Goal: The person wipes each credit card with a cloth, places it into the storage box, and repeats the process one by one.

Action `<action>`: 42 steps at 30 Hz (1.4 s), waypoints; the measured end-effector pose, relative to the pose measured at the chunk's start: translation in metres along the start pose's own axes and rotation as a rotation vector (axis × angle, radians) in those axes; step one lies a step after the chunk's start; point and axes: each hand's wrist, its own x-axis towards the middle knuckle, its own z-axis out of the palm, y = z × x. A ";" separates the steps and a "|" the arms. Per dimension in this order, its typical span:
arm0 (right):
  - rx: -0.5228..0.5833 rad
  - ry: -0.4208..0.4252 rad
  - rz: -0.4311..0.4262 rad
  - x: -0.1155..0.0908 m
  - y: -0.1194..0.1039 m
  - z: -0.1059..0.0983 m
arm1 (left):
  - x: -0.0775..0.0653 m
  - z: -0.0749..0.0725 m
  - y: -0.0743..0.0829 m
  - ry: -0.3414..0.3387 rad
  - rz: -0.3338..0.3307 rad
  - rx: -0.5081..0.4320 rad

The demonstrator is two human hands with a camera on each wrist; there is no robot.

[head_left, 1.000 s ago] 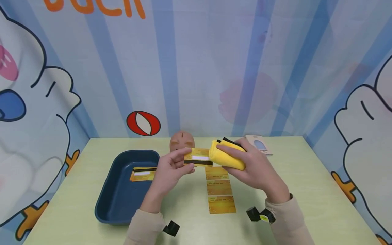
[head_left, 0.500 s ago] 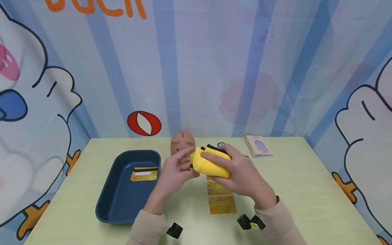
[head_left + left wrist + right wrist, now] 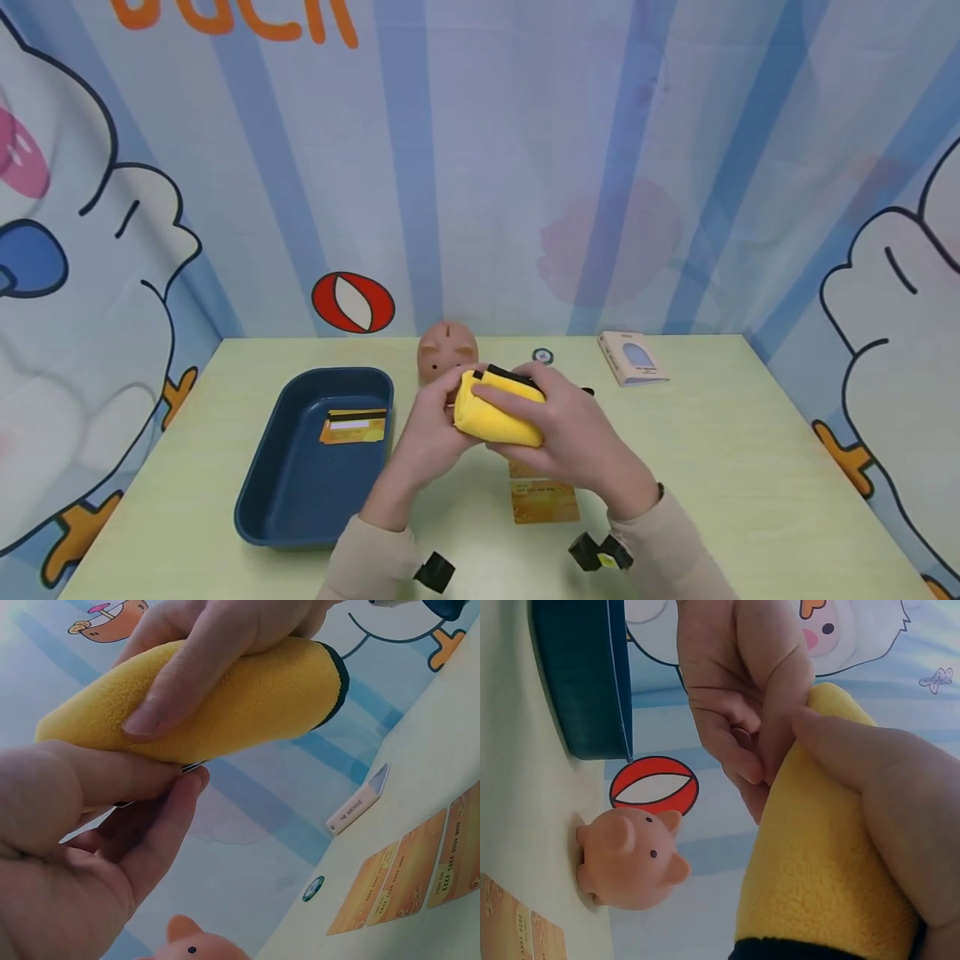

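My right hand [image 3: 573, 429] grips a folded yellow cloth [image 3: 498, 417] with black edging, raised over the middle of the table. Between thumb and fingers, my left hand [image 3: 431, 433] pinches a bank card [image 3: 86, 827]. Only slivers of that card show in the left wrist view; the cloth and fingers hide the rest. The cloth lies against the left fingertips, over the card. Below the hands, gold bank cards [image 3: 545, 502] lie in a column on the table, partly covered by the right hand. More gold cards [image 3: 354, 427] rest in the blue tray [image 3: 296, 508] at left.
A pink piggy bank [image 3: 446, 346] stands just behind the hands. Farther back are a round chip [image 3: 543, 357] and a pale box or book [image 3: 633, 358], its spine reading "The Archive" in the left wrist view. A printed curtain closes off the table's back.
The right hand has drawn the cloth leftward over the card, which was plainly visible a second ago. The left hand has shifted slightly right. Chip and pale box have come into fuller view.
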 end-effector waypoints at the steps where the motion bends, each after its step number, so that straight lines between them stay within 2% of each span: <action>1: -0.001 -0.003 0.005 0.000 0.000 0.001 | 0.000 0.000 0.000 -0.006 -0.005 -0.004; 11: -0.023 0.011 0.019 0.002 -0.005 0.009 | -0.001 -0.003 -0.002 -0.049 -0.016 -0.038; 26: -0.119 0.017 0.018 0.002 -0.010 0.005 | -0.004 -0.010 0.004 -0.033 -0.056 -0.103; 32: -0.111 0.018 0.012 0.002 -0.005 0.001 | -0.004 -0.016 0.005 -0.030 -0.038 -0.188; 42: -0.094 -0.028 0.055 -0.004 0.012 -0.013 | -0.003 -0.025 0.008 -0.019 -0.015 -0.241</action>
